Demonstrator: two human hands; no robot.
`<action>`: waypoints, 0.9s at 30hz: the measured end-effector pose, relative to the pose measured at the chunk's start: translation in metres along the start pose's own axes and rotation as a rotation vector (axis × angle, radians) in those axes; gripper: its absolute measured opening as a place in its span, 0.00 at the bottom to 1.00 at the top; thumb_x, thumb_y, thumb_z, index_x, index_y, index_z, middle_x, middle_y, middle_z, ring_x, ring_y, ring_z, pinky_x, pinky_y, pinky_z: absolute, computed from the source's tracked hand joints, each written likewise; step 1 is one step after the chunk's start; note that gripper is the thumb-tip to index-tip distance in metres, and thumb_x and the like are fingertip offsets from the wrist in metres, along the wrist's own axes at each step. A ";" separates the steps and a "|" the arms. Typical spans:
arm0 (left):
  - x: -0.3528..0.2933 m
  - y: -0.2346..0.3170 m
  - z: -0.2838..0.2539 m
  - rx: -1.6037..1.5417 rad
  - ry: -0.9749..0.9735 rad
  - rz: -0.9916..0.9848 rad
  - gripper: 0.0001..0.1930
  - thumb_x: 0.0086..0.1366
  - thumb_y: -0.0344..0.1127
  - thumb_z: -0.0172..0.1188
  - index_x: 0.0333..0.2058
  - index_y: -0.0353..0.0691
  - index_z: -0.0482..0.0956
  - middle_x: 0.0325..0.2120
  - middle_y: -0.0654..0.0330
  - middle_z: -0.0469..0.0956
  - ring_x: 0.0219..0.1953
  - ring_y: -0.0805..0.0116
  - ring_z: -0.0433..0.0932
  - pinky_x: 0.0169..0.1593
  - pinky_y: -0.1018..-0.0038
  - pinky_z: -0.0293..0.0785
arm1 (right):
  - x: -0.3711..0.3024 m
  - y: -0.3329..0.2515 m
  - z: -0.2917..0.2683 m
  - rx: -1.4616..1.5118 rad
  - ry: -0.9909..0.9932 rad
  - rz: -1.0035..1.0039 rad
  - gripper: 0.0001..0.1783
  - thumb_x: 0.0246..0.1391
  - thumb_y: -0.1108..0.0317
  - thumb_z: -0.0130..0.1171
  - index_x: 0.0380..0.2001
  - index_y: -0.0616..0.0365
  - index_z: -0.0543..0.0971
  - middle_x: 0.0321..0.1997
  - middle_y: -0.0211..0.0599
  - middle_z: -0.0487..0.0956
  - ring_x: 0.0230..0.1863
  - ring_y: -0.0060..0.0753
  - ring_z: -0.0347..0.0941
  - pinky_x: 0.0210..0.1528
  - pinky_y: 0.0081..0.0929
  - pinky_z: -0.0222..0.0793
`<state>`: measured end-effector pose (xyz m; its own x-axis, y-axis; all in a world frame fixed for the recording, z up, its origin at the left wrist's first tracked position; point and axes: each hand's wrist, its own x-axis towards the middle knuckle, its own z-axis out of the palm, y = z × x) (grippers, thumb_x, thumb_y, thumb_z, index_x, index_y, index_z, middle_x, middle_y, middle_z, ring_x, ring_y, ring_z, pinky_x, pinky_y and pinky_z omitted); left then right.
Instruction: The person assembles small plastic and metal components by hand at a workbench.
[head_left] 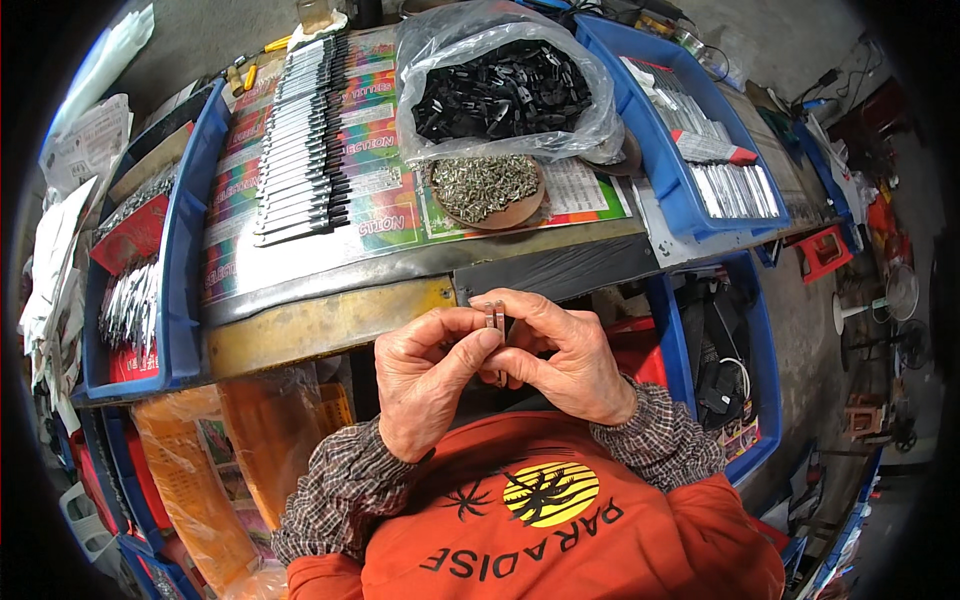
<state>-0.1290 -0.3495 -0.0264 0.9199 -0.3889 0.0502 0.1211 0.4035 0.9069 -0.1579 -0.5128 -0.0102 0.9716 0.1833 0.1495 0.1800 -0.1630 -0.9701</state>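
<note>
In front of my chest, just below the bench edge, both hands meet at a small narrow metal piece (495, 316) that stands upright. My left hand (428, 370) pinches it from the left between thumb and fingers. From the right, my right hand (572, 365) grips it, forefinger at its top and thumb lower down. My fingers hide much of the piece, so its exact kind does not show. Past the hands, a round dish (520, 213) holds a heap of small metal pins or screws. Behind it, a clear plastic bag (405, 125) lies open, full of black plastic parts (505, 90).
A long row of slim metal pieces with black ends (300, 150) lies across the bench (330, 320). Blue bins with metal strips stand left (190, 300) and right (655, 150). Below on the right, another blue bin (765, 400) contains black items. An orange crate (190, 460) sits underneath.
</note>
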 end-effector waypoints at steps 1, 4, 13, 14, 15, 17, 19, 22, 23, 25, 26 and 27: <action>0.000 0.000 0.000 -0.004 0.005 -0.005 0.05 0.62 0.24 0.59 0.36 0.28 0.78 0.27 0.59 0.79 0.26 0.77 0.77 0.30 0.82 0.75 | 0.000 -0.001 0.000 -0.016 0.000 -0.004 0.25 0.52 0.78 0.61 0.55 0.61 0.70 0.29 0.28 0.78 0.25 0.13 0.72 0.28 0.15 0.70; 0.000 -0.002 0.000 -0.010 0.017 -0.007 0.05 0.62 0.24 0.59 0.36 0.28 0.78 0.26 0.60 0.79 0.26 0.77 0.76 0.30 0.82 0.75 | 0.000 0.001 -0.001 -0.019 -0.002 -0.002 0.25 0.52 0.78 0.61 0.55 0.61 0.70 0.29 0.28 0.78 0.25 0.13 0.72 0.28 0.15 0.70; 0.000 -0.007 -0.001 -0.008 0.038 -0.007 0.05 0.62 0.24 0.59 0.36 0.29 0.78 0.26 0.60 0.79 0.26 0.78 0.76 0.30 0.82 0.74 | 0.001 0.008 0.000 -0.019 -0.021 -0.014 0.29 0.52 0.77 0.61 0.58 0.56 0.68 0.30 0.28 0.75 0.25 0.14 0.69 0.25 0.16 0.69; 0.000 -0.007 -0.001 -0.008 0.040 -0.007 0.05 0.62 0.24 0.59 0.36 0.29 0.78 0.26 0.60 0.79 0.26 0.78 0.76 0.30 0.82 0.74 | 0.001 0.009 0.001 -0.017 -0.024 -0.005 0.29 0.52 0.77 0.61 0.58 0.56 0.68 0.30 0.28 0.75 0.25 0.14 0.69 0.25 0.16 0.69; 0.001 -0.007 0.000 -0.005 0.045 0.002 0.05 0.62 0.25 0.59 0.36 0.29 0.78 0.26 0.61 0.79 0.25 0.79 0.76 0.29 0.82 0.74 | 0.002 0.009 0.001 -0.018 -0.024 -0.004 0.29 0.52 0.77 0.61 0.58 0.56 0.68 0.30 0.28 0.75 0.25 0.14 0.69 0.25 0.16 0.69; 0.002 -0.007 0.000 -0.002 0.048 0.013 0.05 0.62 0.25 0.59 0.36 0.29 0.78 0.26 0.61 0.79 0.25 0.79 0.76 0.29 0.82 0.74 | 0.002 0.009 0.002 -0.014 -0.019 -0.005 0.29 0.52 0.77 0.61 0.58 0.57 0.68 0.31 0.29 0.75 0.25 0.14 0.70 0.25 0.16 0.69; 0.003 -0.006 0.000 0.003 0.049 -0.004 0.05 0.62 0.25 0.59 0.35 0.29 0.78 0.25 0.61 0.78 0.25 0.79 0.76 0.28 0.82 0.74 | 0.003 0.008 0.001 -0.013 -0.022 0.007 0.29 0.52 0.77 0.61 0.58 0.57 0.69 0.31 0.30 0.76 0.25 0.14 0.70 0.26 0.17 0.69; 0.002 0.000 0.000 -0.012 0.002 -0.035 0.04 0.62 0.24 0.58 0.35 0.29 0.77 0.24 0.61 0.78 0.23 0.79 0.74 0.26 0.82 0.73 | 0.005 0.004 -0.004 -0.046 -0.031 -0.051 0.25 0.52 0.76 0.62 0.55 0.59 0.71 0.31 0.31 0.76 0.25 0.15 0.70 0.26 0.17 0.69; 0.001 0.002 -0.003 -0.012 -0.004 -0.034 0.04 0.62 0.24 0.58 0.35 0.29 0.77 0.24 0.61 0.78 0.23 0.79 0.74 0.26 0.82 0.73 | 0.006 0.002 -0.007 -0.080 -0.041 -0.120 0.23 0.52 0.75 0.62 0.53 0.59 0.74 0.30 0.31 0.76 0.25 0.15 0.70 0.26 0.17 0.69; 0.003 0.005 -0.010 0.022 -0.167 -0.106 0.04 0.63 0.24 0.58 0.34 0.28 0.77 0.23 0.61 0.77 0.22 0.79 0.73 0.25 0.81 0.71 | 0.011 -0.002 -0.019 -0.048 -0.073 -0.096 0.18 0.52 0.74 0.62 0.48 0.60 0.76 0.30 0.31 0.77 0.24 0.16 0.70 0.25 0.16 0.68; 0.004 0.007 -0.013 0.022 -0.226 -0.149 0.05 0.63 0.25 0.58 0.34 0.29 0.77 0.22 0.62 0.76 0.21 0.79 0.71 0.24 0.81 0.70 | 0.013 -0.003 -0.023 -0.010 -0.112 -0.068 0.14 0.53 0.73 0.62 0.44 0.61 0.78 0.29 0.32 0.77 0.23 0.16 0.70 0.24 0.16 0.67; 0.003 0.011 -0.015 0.023 -0.237 -0.144 0.05 0.63 0.25 0.58 0.34 0.29 0.77 0.22 0.62 0.76 0.21 0.79 0.71 0.24 0.81 0.70 | 0.014 -0.004 -0.026 -0.017 -0.104 -0.073 0.14 0.53 0.73 0.62 0.44 0.61 0.78 0.29 0.32 0.77 0.23 0.16 0.70 0.24 0.16 0.67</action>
<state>-0.1187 -0.3336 -0.0225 0.7807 -0.6247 0.0139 0.2335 0.3123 0.9208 -0.1408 -0.5347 0.0008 0.9348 0.2945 0.1986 0.2535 -0.1614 -0.9538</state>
